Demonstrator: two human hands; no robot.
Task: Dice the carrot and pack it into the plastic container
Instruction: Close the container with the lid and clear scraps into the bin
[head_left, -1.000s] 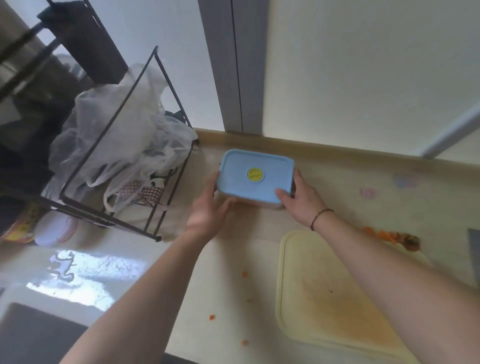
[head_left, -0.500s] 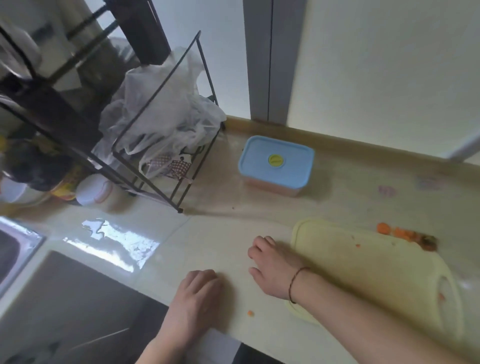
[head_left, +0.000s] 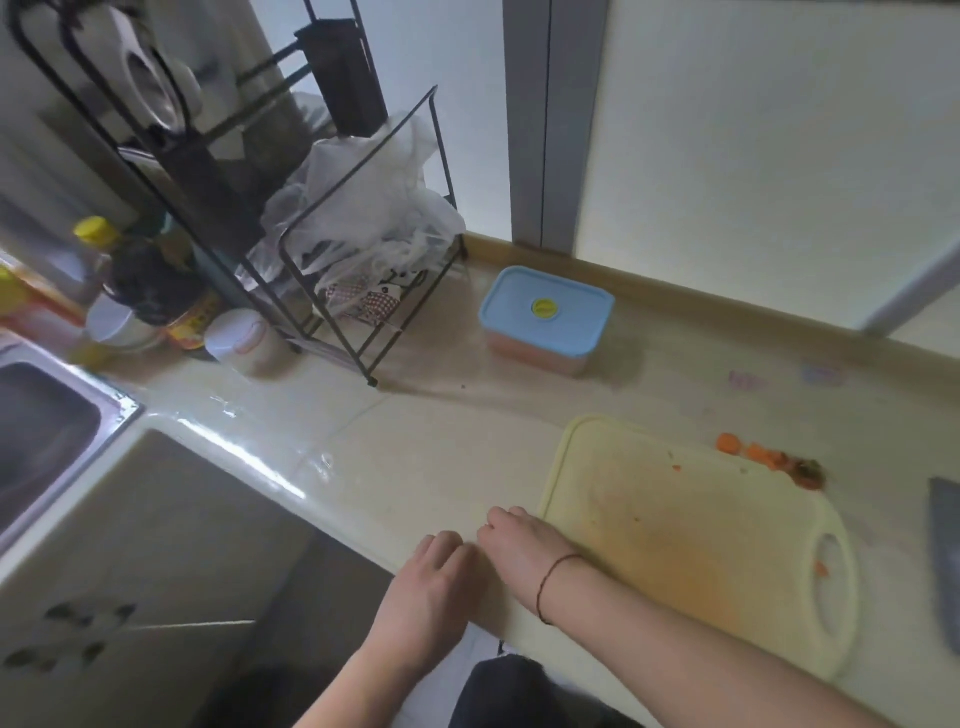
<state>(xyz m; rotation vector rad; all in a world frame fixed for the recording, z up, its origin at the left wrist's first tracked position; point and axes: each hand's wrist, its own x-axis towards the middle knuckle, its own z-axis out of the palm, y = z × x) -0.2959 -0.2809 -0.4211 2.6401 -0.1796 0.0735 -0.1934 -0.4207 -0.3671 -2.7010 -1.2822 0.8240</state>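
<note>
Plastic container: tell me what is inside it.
Through the clear wall of the plastic container, an orange fill shows below the blue lid, likely the diced carrot. The shut lid covers the top, so single pieces and the fill level stay hidden.

The pale countertop (head_left: 447, 452) carries a lidded plastic container (head_left: 545, 317), cutting board (head_left: 691, 535), wire rack (head_left: 358, 291) and carrot scraps (head_left: 769, 460).

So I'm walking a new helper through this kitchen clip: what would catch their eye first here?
Probably the rectangular plastic container with the pale blue lid, shut and standing alone near the wall, orange showing through its side. Next the pale yellow plastic cutting board, stained orange, with carrot scraps past its far edge. Both hands, left and right, rest at the counter's near edge.
</note>
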